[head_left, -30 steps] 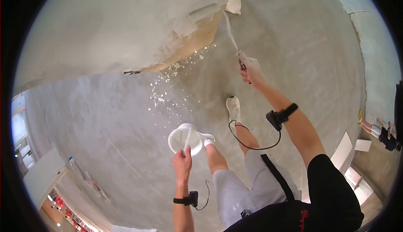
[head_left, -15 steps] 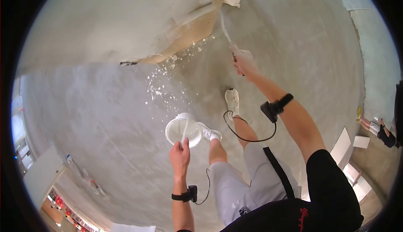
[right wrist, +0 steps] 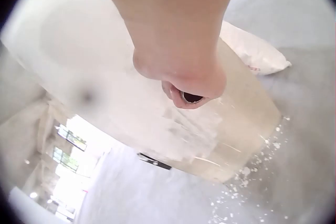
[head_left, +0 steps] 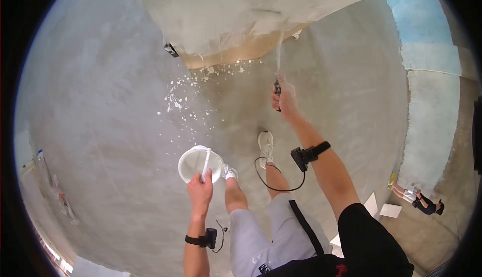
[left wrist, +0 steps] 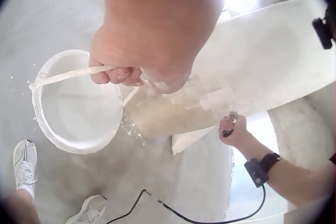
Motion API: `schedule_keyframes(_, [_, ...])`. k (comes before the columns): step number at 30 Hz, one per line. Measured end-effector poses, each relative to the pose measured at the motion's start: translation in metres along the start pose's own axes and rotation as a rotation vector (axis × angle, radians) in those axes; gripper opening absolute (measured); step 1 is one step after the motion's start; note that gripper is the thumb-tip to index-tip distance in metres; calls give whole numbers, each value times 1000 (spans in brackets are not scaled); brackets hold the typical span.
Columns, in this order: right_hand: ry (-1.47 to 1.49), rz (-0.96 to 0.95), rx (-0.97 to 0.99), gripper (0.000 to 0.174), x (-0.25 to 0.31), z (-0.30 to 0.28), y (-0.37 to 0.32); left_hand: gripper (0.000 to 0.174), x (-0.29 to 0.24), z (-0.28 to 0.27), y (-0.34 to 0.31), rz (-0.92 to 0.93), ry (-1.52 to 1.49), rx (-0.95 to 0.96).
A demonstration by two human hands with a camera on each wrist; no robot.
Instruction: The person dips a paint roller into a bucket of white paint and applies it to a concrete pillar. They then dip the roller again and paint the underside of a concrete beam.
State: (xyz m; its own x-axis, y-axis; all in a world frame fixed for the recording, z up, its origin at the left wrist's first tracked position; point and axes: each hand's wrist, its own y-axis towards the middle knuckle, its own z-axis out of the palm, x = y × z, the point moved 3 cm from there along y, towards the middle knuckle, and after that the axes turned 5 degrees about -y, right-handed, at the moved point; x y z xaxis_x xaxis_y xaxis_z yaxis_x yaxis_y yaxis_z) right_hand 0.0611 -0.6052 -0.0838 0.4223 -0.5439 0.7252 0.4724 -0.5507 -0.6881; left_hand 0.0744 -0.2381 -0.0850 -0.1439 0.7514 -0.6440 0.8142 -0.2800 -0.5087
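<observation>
As our left hand (head_left: 200, 192) clamps the handle (head_left: 206, 160) of the white bucket (head_left: 189, 163) beside our left shoe (head_left: 229, 172), we curl our right hand (head_left: 286, 99) round the tool (head_left: 277, 89) near the patchy wall (head_left: 221, 21).

The head view has shifted, the white bag (head_left: 297, 34) seemingly mostly hidden.
</observation>
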Motion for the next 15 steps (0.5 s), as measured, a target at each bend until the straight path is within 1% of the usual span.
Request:
schedule_keyframes(2, [-75, 25, -27, 55, -18, -4, 16, 47, 18, 2, 0, -19, -22, -67])
schedule_keyframes(3, [-139, 40, -54, 55, -22, -5, 18, 47, 23, 1, -2, -34, -28, -69])
schedule_keyframes(5, [-154, 45, -73, 55, -28, -9, 23, 48, 29, -3, -1, -63, -16, -82])
schedule_keyframes(7, [-167, 45, -88, 55, -19, -8, 20, 48, 28, -5, -1, -90, -41, -70])
schedule_keyframes(9, [-119, -33, -46, 53, 3, -7, 0, 48, 28, -4, -3, -114, -48, -68])
schedule_keyframes(10, [-126, -31, -43, 53, 12, -6, -9, 48, 28, -3, -4, -120, -52, -69])
schedule_keyframes(12, [-77, -130, 18, 53, 30, -2, -21, 49, 26, -1, -3, -97, -30, -88])
schedule_keyframes(15, [-98, -91, 33, 53, 21, -4, -15, 49, 25, 3, -3, -97, -64, -98])
